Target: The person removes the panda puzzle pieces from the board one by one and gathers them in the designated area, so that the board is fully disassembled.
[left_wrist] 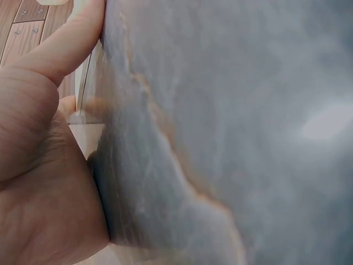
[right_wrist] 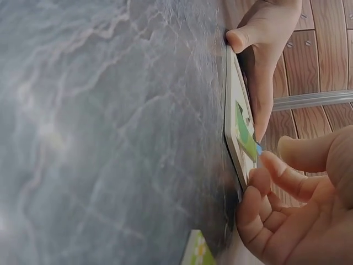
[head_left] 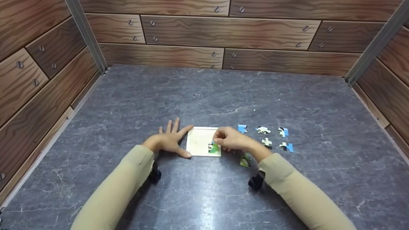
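Observation:
A pale wooden puzzle tray (head_left: 199,139) lies flat in front of me. My left hand (head_left: 167,140) is spread at its left side, with thumb and index finger touching the tray's left corners. Inside the tray's lower right corner lies a green, white and black puzzle piece (head_left: 213,148) with a small blue tab. My right hand (head_left: 231,138) is over the tray's right edge, fingers bent. In the right wrist view, its index fingertip is at the blue tab of the puzzle piece (right_wrist: 244,132), and the thumb stands apart from that finger. Whether the fingertip touches the piece is hard to tell.
Right of the tray lie loose puzzle pieces: a blue one (head_left: 243,128), a white one (head_left: 263,130), blue-and-white ones (head_left: 286,146) and a green one (head_left: 245,160) beside my right forearm. Wood-patterned walls (head_left: 223,32) enclose the grey marbled table (head_left: 159,86).

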